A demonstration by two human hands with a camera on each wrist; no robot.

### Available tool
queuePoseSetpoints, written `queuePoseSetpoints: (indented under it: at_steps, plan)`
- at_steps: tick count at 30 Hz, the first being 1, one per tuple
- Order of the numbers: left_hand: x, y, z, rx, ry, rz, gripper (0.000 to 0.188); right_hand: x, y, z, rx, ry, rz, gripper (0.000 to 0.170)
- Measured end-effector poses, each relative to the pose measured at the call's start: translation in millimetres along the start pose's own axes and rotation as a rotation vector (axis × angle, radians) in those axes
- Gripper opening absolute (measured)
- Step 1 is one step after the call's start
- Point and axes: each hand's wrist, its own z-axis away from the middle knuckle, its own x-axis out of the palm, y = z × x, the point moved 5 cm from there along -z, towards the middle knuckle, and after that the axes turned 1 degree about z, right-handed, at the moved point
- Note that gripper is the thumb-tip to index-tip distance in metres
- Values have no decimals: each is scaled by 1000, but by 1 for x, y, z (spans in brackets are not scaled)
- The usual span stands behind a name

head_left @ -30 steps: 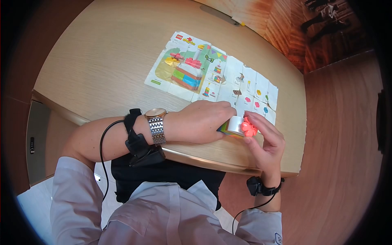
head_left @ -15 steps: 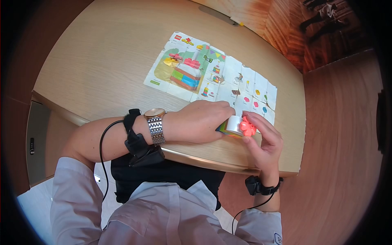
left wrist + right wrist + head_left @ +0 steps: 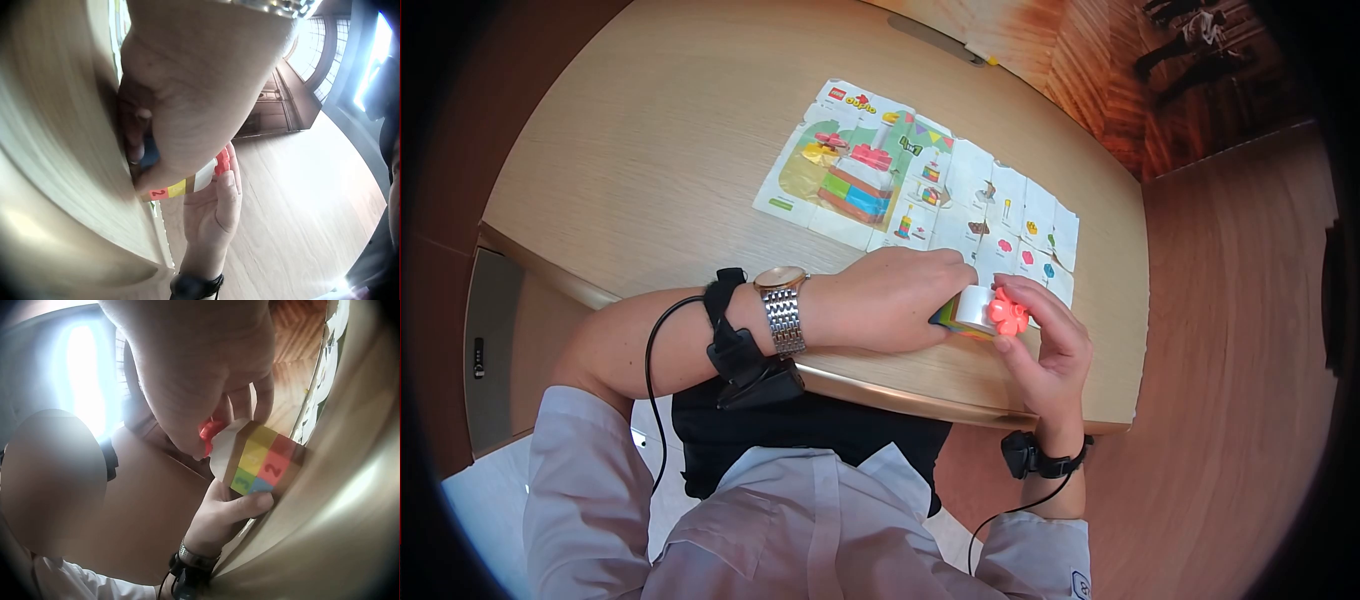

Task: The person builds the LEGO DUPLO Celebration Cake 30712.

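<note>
My left hand (image 3: 900, 298) grips a stack of toy building bricks (image 3: 262, 459) lying on its side near the table's front edge. Yellow, red, green and blue numbered bricks sit between brown layers, and a white rounded brick (image 3: 974, 306) caps them. In the right wrist view the left thumb (image 3: 253, 505) lies along the numbered side. At the white end is a coral-red flower brick (image 3: 1008, 312), which my right hand (image 3: 1055, 350) pinches between thumb and fingers. The flower sits against the white brick. Most of the left fingers are hidden in the head view.
A creased paper instruction sheet (image 3: 860, 170) with brick pictures lies on the wooden table (image 3: 650, 150) just beyond the hands. The table's front edge (image 3: 900, 392) runs beneath the forearms. Cables trail from both wrist cameras.
</note>
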Motion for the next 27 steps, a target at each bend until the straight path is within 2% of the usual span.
queuePoseSetpoints:
  at_steps: [6,9,13,15,19,23,26,27]
  plan:
    - [0,-2,-1,3,-3,-3,46,-7,-3,-12,-53,-83,-56,45]
    - [1,-1,-2,-6,-13,-3,46,-15,-6,-27,-68,-20,-45,44]
    - [2,-5,-2,9,-16,-5,49,-18,-3,-60,-58,83,-204,35]
    - [1,-5,-2,14,-14,24,53,-15,3,-75,37,63,-272,28]
    - [-2,-9,-2,-17,-19,92,62,-4,30,-86,75,5,-440,25]
    - [1,-14,-1,5,-5,101,62,4,54,-77,201,17,-478,24]
    - [-4,-14,-1,-10,-13,104,60,13,57,-74,202,-4,-396,23]
    - [-5,-13,-3,-3,-38,132,58,15,55,-72,270,-35,-373,22]
